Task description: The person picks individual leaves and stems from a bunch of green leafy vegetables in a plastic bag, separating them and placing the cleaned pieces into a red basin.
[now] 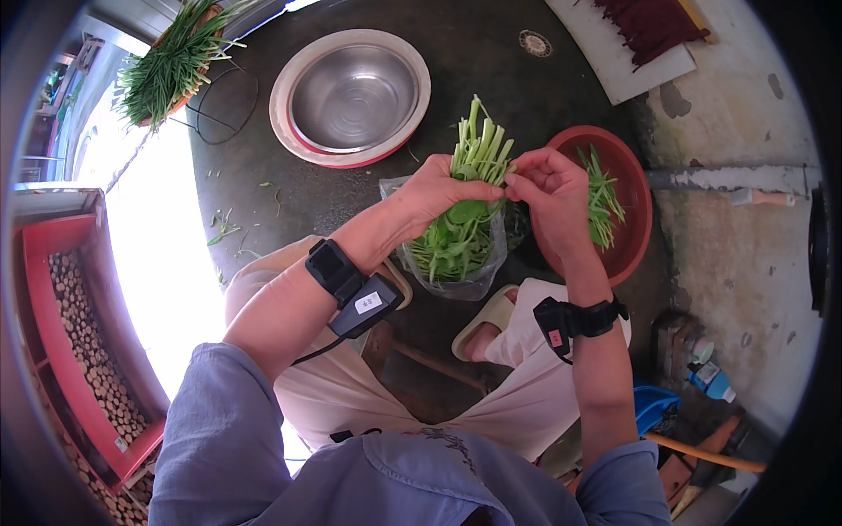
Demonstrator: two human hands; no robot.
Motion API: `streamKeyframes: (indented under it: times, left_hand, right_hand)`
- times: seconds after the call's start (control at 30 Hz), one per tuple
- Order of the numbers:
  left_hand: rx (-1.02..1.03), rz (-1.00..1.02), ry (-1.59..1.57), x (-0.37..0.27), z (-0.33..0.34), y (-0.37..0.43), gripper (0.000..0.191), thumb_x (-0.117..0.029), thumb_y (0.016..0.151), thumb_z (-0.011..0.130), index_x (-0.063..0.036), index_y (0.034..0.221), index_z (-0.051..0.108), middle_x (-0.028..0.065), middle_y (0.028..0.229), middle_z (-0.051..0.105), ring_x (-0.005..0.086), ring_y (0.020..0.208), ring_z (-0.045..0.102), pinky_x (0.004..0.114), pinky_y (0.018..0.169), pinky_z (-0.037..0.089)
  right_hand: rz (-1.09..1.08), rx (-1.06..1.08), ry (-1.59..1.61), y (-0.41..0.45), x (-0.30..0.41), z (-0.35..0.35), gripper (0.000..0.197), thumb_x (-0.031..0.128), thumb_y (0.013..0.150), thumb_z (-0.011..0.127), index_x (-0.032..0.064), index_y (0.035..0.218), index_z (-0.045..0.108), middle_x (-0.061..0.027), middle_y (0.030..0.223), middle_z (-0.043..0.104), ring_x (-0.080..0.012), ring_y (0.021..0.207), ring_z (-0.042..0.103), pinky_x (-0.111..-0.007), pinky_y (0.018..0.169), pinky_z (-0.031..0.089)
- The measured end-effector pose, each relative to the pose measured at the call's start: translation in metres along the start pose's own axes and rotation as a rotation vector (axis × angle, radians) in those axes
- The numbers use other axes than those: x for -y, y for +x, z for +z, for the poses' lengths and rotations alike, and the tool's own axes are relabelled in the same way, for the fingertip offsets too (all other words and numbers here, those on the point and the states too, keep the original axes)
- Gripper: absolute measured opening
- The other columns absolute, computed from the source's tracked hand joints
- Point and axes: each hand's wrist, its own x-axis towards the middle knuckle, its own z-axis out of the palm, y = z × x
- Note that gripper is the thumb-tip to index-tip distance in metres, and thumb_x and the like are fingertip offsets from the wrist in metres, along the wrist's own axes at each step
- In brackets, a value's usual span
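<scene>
My left hand is closed around a bunch of leafy green vegetable stems, their pale ends pointing up and away from me. The fingertips of my right hand pinch at the right side of the bunch; what lies between them is too small to tell. Beneath the bunch, a clear plastic bag full of more leafy greens stands on the floor between my feet. A reddish-brown plastic basin sits just right of my right hand, with some greens inside.
Ahead and left, a metal bowl rests in a wider basin. A basket of long green leaves stands at the upper left. Scraps of greens lie on the floor. A blue bottle is near the right wall.
</scene>
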Motion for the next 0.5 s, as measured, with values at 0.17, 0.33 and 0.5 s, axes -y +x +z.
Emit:
streamKeyframes:
  times: [0.17,0.33,0.5]
  left_hand:
    - [0.004,-0.01,0.171,0.002,-0.007,0.004,0.018,-0.006,0.074,0.064,-0.0011,0.091,0.062,0.0035,0.079,0.062,0.009,0.069,0.058,0.022,0.065,0.047]
    - [-0.022,0.027,0.207,0.005,-0.009,0.005,0.011,-0.007,0.074,0.065,-0.0014,0.083,0.062,0.0024,0.074,0.061,0.0075,0.065,0.057,0.021,0.06,0.045]
    - [-0.027,0.007,0.077,0.0,-0.004,0.003,0.012,-0.007,0.074,0.065,-0.001,0.084,0.062,0.0034,0.075,0.061,0.0083,0.065,0.057,0.022,0.061,0.046]
  right_hand:
    - [-0.067,0.072,-0.468,-0.004,-0.002,-0.018,0.006,-0.001,0.073,0.061,-0.0017,0.075,0.056,-0.0036,0.073,0.06,-0.0052,0.06,0.056,-0.019,0.053,0.045]
    - [-0.283,0.117,-0.778,-0.006,0.006,-0.009,0.007,0.0,0.071,0.061,-0.0019,0.07,0.055,-0.0037,0.066,0.058,-0.0049,0.055,0.053,-0.021,0.048,0.041]
    - [-0.164,-0.084,-0.551,-0.007,-0.006,0.003,0.005,0.0,0.073,0.058,-0.0017,0.07,0.055,-0.0039,0.062,0.057,-0.0085,0.05,0.051,-0.022,0.047,0.04]
